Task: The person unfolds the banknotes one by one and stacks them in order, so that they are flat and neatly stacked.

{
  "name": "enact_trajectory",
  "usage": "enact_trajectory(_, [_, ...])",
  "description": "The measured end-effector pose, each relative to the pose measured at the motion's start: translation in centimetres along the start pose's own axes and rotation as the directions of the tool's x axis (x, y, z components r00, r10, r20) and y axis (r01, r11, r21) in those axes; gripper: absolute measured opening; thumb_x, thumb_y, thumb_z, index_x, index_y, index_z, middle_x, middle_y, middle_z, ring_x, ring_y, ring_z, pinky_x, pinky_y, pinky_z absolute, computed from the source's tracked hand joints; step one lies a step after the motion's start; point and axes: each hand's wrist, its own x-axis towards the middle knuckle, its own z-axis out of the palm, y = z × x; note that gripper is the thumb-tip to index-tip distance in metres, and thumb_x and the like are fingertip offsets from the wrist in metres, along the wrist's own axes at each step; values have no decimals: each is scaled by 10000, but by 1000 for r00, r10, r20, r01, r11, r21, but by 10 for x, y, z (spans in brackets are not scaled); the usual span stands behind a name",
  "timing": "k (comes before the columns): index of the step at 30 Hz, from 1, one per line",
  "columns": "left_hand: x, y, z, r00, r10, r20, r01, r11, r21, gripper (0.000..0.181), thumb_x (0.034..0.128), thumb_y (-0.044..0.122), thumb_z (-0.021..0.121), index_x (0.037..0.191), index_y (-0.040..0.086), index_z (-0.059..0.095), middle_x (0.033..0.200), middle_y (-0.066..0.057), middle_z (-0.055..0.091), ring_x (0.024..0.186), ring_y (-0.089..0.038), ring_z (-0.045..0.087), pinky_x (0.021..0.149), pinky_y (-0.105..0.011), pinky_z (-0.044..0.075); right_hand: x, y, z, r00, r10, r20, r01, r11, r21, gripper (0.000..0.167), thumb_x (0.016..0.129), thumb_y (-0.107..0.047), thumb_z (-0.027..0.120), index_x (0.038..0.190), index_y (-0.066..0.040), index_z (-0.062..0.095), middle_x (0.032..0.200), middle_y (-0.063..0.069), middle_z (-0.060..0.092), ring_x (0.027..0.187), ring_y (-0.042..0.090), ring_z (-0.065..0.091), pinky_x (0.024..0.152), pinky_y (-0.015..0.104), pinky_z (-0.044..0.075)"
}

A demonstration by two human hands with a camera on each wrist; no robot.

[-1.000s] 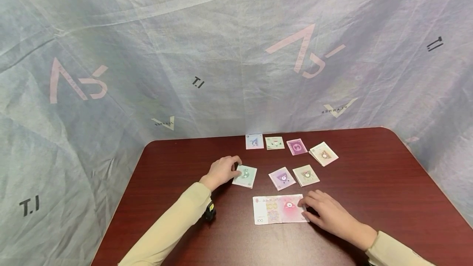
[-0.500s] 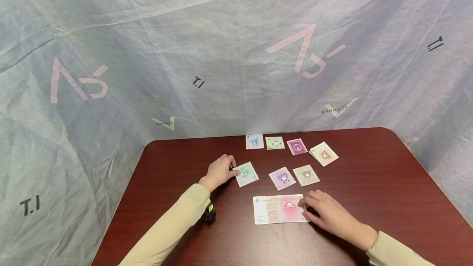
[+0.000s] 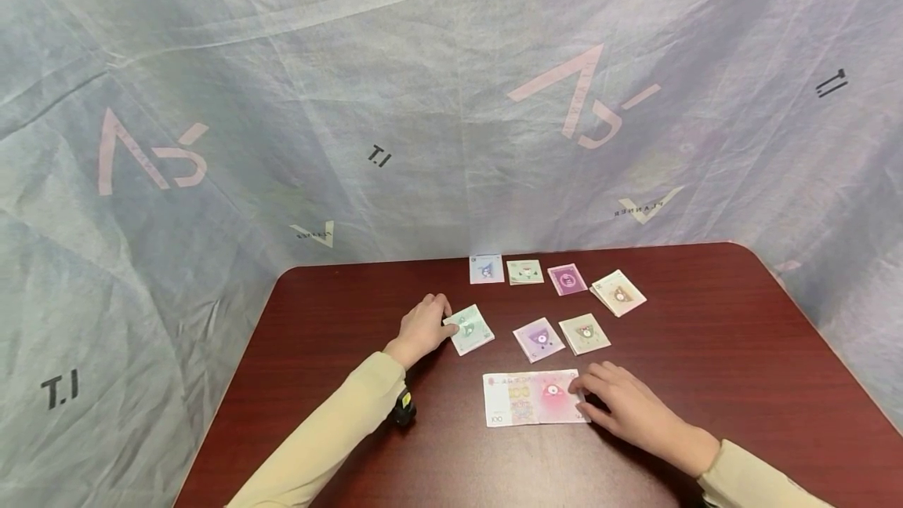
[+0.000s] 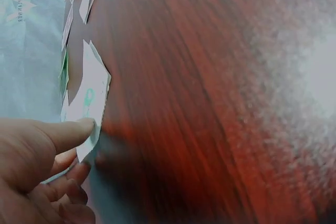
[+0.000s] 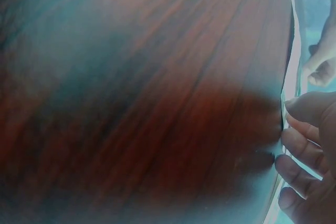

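Note:
My left hand (image 3: pixel 421 329) pinches the left edge of a folded green banknote (image 3: pixel 472 329). In the left wrist view the thumb (image 4: pixel 71 134) lies over the folded note (image 4: pixel 90 90), with fingers curled beneath. The note's layers stand slightly apart. A pink 100 banknote (image 3: pixel 529 400) lies unfolded nearer the front. On its right end rest the fingertips of my right hand (image 3: pixel 628 406), loosely bent. In the right wrist view this note appears edge-on beside the right hand (image 5: pixel 310 150).
Folded notes lie on the brown table (image 3: pixel 339 296): purple (image 3: pixel 539 339) and olive (image 3: pixel 585 334) in the middle; blue (image 3: pixel 487 269), green (image 3: pixel 525 272), magenta (image 3: pixel 567 279) and tan (image 3: pixel 618 293) behind. A grey printed cloth (image 3: pixel 423 100) hangs beyond the back edge.
The folded green banknote has turned and shifted slightly away from me, with my left hand at its left edge. My right hand and the pink note have stayed in place.

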Motion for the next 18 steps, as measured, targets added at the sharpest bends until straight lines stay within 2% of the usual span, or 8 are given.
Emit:
enact_trajectory(6, [0,-4,1,998,14,-65,-15,1000,-25,127,957,172,747,984,108,640,803,21,587,684,-153,540,604,-352,430,0,1,0,1000,1,4,-1,1000,-10,275,766,-105,871,990,-161,722,945,-119,620,863,73,540,767,302,458])
enact_trajectory(12, [-4,-9,1,995,2,-96,-6,999,-43,92,956,179,747,994,119,688,787,46,606,668,-138,543,601,-337,434,-1,0,1,1000,11,14,-11,1000,-19,263,774,-126,871,988,-165,724,939,-126,614,857,64,531,772,284,450])
enact_trajectory(18, [-7,-14,1,991,-4,-136,-4,998,-61,78,953,186,733,895,155,691,755,58,599,648,-142,532,573,-328,413,-1,0,1,1000,5,4,-5,1000,-15,275,761,-115,876,986,-161,723,940,-121,616,854,64,533,778,273,437])
